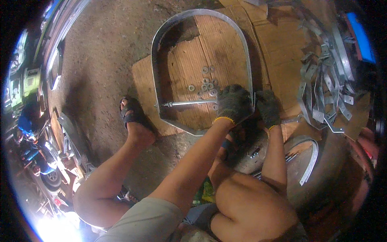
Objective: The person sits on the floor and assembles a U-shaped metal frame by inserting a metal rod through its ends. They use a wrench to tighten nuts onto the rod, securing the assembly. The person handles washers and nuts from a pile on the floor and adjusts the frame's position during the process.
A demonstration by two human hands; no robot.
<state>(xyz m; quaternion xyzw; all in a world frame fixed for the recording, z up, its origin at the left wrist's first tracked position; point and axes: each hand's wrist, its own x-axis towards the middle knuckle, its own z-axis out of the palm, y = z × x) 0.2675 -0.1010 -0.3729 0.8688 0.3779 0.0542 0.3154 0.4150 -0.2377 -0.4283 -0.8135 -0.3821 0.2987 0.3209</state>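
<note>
A bent flat-metal frame (pixel 154 60), arched at its far end, lies on the cardboard in front of me. A metal rod (pixel 189 103) crosses its near part from side to side. My left hand (pixel 234 104), in a dark knit glove, is closed around the rod's right end, inside the frame. Just outside the frame's right side, my gloved right hand (pixel 268 108) has its fingers curled against the band; what they pinch is hidden. Several metal washers or nuts (pixel 207 84) lie loose within the frame, left of my left hand.
Cardboard (pixel 278 52) covers the ground under the frame. Bent metal strips (pixel 322 84) are piled at the right, and a curved metal band (pixel 312 155) lies nearer. My sandalled foot (pixel 135 115) rests left of the frame. Clutter and a small wheel (pixel 53 177) stand far left.
</note>
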